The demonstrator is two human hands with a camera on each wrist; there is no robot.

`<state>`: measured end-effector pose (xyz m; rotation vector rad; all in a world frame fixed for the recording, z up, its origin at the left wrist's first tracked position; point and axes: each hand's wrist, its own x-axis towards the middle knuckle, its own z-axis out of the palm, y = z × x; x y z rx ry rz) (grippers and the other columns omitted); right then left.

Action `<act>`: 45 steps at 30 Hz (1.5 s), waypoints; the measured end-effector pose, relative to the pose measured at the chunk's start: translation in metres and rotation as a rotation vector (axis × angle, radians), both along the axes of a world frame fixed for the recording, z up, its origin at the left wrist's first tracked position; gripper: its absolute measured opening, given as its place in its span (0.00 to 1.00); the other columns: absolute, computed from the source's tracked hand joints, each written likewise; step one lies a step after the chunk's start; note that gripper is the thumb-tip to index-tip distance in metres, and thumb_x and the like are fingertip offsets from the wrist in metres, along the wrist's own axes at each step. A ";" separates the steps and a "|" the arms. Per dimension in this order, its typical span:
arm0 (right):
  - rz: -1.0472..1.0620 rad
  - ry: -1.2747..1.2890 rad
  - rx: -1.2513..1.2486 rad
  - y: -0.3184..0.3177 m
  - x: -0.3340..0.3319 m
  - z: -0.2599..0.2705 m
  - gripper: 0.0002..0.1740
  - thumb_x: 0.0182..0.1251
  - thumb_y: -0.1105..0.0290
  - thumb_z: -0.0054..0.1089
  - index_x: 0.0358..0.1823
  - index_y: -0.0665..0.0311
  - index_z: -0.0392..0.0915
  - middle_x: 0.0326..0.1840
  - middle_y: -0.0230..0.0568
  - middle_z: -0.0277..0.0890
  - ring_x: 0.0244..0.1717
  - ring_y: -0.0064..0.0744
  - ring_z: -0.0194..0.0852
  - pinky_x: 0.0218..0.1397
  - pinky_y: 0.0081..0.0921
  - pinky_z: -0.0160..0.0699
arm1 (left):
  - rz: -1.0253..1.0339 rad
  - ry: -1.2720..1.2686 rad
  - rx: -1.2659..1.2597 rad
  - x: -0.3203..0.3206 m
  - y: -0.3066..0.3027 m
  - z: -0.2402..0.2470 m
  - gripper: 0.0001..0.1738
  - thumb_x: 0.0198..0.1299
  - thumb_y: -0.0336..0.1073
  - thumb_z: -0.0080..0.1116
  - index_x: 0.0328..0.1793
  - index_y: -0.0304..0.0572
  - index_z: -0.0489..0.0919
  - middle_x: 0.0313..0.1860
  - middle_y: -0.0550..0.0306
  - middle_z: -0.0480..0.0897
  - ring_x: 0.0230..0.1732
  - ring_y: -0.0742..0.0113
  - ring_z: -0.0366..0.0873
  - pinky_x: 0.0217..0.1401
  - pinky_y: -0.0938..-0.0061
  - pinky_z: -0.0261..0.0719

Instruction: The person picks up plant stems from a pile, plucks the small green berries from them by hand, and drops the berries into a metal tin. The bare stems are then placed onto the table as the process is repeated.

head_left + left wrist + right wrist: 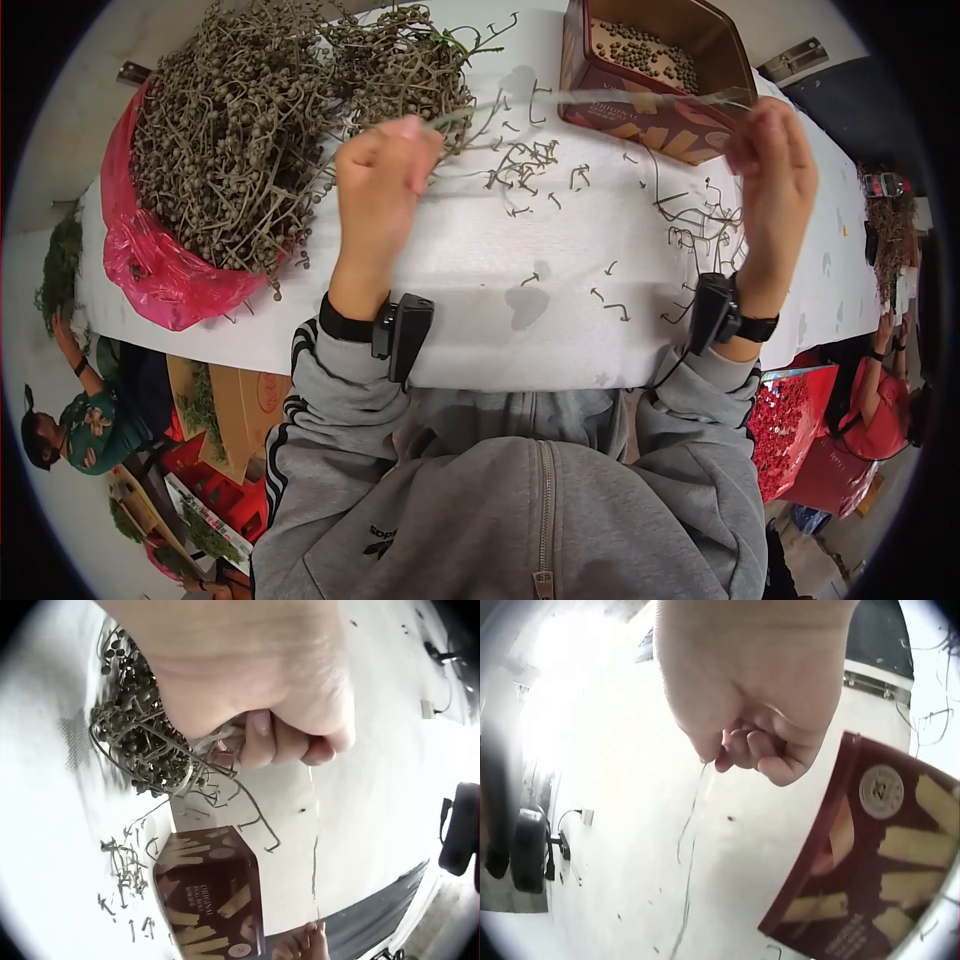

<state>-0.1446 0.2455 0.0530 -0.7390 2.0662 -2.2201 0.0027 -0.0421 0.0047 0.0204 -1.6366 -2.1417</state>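
A thin, pale strand (640, 98) stretches between my two raised hands, blurred in the head view. My left hand (385, 185), fingers curled, grips one end beside the heap of berry clusters (225, 140). Thin branching stems (251, 806) show beside and below that hand in the left wrist view. My right hand (780, 165) pinches the other end near the egg roll tin (640, 125). In the right wrist view the strand (686, 892) runs down from between thumb and fingers. Loose round berries (650, 55) lie inside the tin.
A red plastic bag (165, 270) lies under the heap. Small bare stems (525, 165) are scattered over the white table (450, 330), with more stems (700, 225) by my right wrist. People sit at both sides, one in a green top (100, 425), another in red (885, 420).
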 end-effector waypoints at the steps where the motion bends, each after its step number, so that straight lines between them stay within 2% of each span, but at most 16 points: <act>1: 0.003 0.017 -0.105 0.016 -0.010 0.000 0.11 0.74 0.67 0.48 0.44 0.68 0.74 0.32 0.31 0.69 0.31 0.17 0.63 0.33 0.17 0.63 | 0.025 0.030 0.188 -0.002 -0.004 -0.001 0.27 0.67 0.36 0.44 0.11 0.39 0.61 0.11 0.60 0.65 0.21 0.71 0.63 0.42 0.71 0.66; 3: 0.008 0.036 -0.211 0.049 -0.025 0.003 0.11 0.74 0.67 0.48 0.45 0.68 0.75 0.34 0.32 0.71 0.33 0.18 0.66 0.35 0.17 0.65 | -0.016 0.078 0.225 -0.001 -0.017 -0.004 0.26 0.67 0.36 0.44 0.12 0.39 0.64 0.12 0.59 0.66 0.20 0.70 0.63 0.42 0.70 0.67; 5: -0.339 0.164 -0.337 0.070 -0.034 0.012 0.13 0.74 0.68 0.48 0.49 0.69 0.76 0.36 0.32 0.74 0.37 0.19 0.69 0.41 0.18 0.68 | -0.095 0.173 0.304 0.000 -0.025 -0.004 0.25 0.66 0.37 0.43 0.13 0.39 0.69 0.13 0.57 0.70 0.20 0.69 0.63 0.43 0.69 0.68; 6: -0.337 0.168 -0.337 0.071 -0.037 0.016 0.13 0.74 0.68 0.48 0.49 0.69 0.76 0.36 0.32 0.74 0.37 0.19 0.69 0.41 0.18 0.68 | -0.094 0.177 0.304 0.001 -0.025 -0.003 0.25 0.66 0.37 0.43 0.13 0.39 0.69 0.13 0.57 0.70 0.20 0.69 0.63 0.43 0.69 0.68; 9: -0.513 0.307 0.016 0.051 -0.048 0.034 0.14 0.75 0.68 0.47 0.53 0.67 0.76 0.42 0.34 0.77 0.39 0.21 0.72 0.46 0.18 0.71 | -0.303 0.037 -0.517 0.005 -0.016 0.014 0.24 0.66 0.38 0.42 0.19 0.36 0.78 0.17 0.52 0.77 0.21 0.65 0.68 0.44 0.69 0.69; 11: -0.317 0.472 0.348 0.030 -0.062 0.037 0.14 0.73 0.71 0.48 0.55 0.64 0.76 0.46 0.32 0.79 0.41 0.18 0.73 0.47 0.17 0.72 | -0.353 0.021 -0.595 0.004 -0.002 0.013 0.23 0.66 0.39 0.42 0.22 0.34 0.80 0.20 0.51 0.79 0.23 0.63 0.70 0.43 0.69 0.70; 13: -0.087 0.532 0.627 0.040 -0.116 0.018 0.15 0.68 0.75 0.51 0.55 0.63 0.76 0.52 0.36 0.78 0.45 0.25 0.75 0.48 0.20 0.73 | -0.436 -0.025 -0.768 0.005 0.007 0.014 0.23 0.66 0.39 0.42 0.28 0.31 0.83 0.25 0.48 0.83 0.26 0.61 0.75 0.43 0.69 0.72; 17: -0.141 0.865 0.866 -0.016 -0.081 0.018 0.17 0.63 0.78 0.52 0.54 0.64 0.75 0.55 0.41 0.76 0.51 0.34 0.75 0.51 0.26 0.73 | -0.194 0.045 -0.627 0.012 0.009 0.013 0.22 0.67 0.39 0.43 0.29 0.30 0.83 0.30 0.48 0.85 0.31 0.61 0.80 0.40 0.70 0.75; 20: -0.421 1.174 0.890 -0.046 -0.039 0.028 0.22 0.59 0.81 0.56 0.57 0.64 0.74 0.59 0.44 0.73 0.57 0.41 0.72 0.56 0.30 0.72 | -0.197 0.029 -0.667 0.012 -0.002 0.015 0.21 0.66 0.38 0.45 0.30 0.31 0.83 0.32 0.48 0.85 0.33 0.62 0.80 0.38 0.72 0.76; 24: 0.408 0.693 0.440 -0.077 0.020 0.006 0.32 0.49 0.78 0.68 0.60 0.63 0.71 0.61 0.43 0.71 0.59 0.41 0.71 0.57 0.29 0.73 | -0.177 0.022 -0.668 0.010 -0.001 0.014 0.19 0.66 0.37 0.46 0.30 0.31 0.83 0.29 0.48 0.84 0.32 0.64 0.80 0.36 0.75 0.75; 26: 0.586 0.604 0.367 -0.095 0.043 -0.014 0.33 0.48 0.75 0.69 0.60 0.62 0.70 0.58 0.43 0.73 0.53 0.41 0.74 0.52 0.29 0.76 | -0.170 0.024 -0.660 0.009 -0.001 0.012 0.18 0.66 0.36 0.47 0.30 0.31 0.83 0.27 0.49 0.83 0.32 0.65 0.80 0.36 0.76 0.75; 30: 0.519 0.513 0.664 -0.099 0.059 -0.033 0.27 0.49 0.76 0.68 0.54 0.62 0.76 0.52 0.42 0.76 0.46 0.37 0.77 0.46 0.27 0.77 | -0.049 -0.138 -0.657 0.005 -0.007 0.006 0.16 0.67 0.35 0.48 0.32 0.32 0.82 0.24 0.51 0.80 0.30 0.65 0.78 0.35 0.75 0.74; 35: 0.470 0.620 0.771 -0.078 0.055 -0.040 0.18 0.49 0.81 0.65 0.45 0.63 0.81 0.46 0.40 0.79 0.39 0.33 0.78 0.40 0.25 0.77 | 0.094 -0.192 -0.770 -0.002 -0.004 -0.005 0.08 0.63 0.31 0.51 0.40 0.37 0.82 0.34 0.53 0.79 0.33 0.61 0.77 0.38 0.72 0.74; 38: 0.261 0.544 0.461 -0.060 0.058 -0.036 0.11 0.51 0.85 0.61 0.37 0.66 0.82 0.39 0.39 0.79 0.35 0.29 0.77 0.37 0.23 0.75 | 0.081 -0.128 -0.861 -0.003 -0.001 -0.012 0.08 0.60 0.29 0.54 0.43 0.40 0.81 0.42 0.55 0.80 0.38 0.58 0.77 0.42 0.69 0.74; 42: 0.198 0.540 0.423 -0.029 0.058 -0.033 0.09 0.54 0.87 0.57 0.36 0.70 0.79 0.37 0.40 0.78 0.32 0.26 0.76 0.33 0.21 0.73 | 0.080 -0.155 -1.023 0.001 0.000 -0.012 0.10 0.55 0.28 0.58 0.44 0.43 0.81 0.45 0.56 0.78 0.46 0.55 0.74 0.48 0.65 0.73; 45: 0.058 0.144 0.176 0.007 0.053 -0.032 0.05 0.66 0.81 0.51 0.39 0.70 0.77 0.39 0.40 0.77 0.33 0.21 0.75 0.32 0.16 0.71 | 0.012 -0.301 -1.092 0.002 0.000 -0.015 0.09 0.54 0.29 0.59 0.43 0.41 0.79 0.43 0.57 0.78 0.47 0.55 0.72 0.50 0.67 0.72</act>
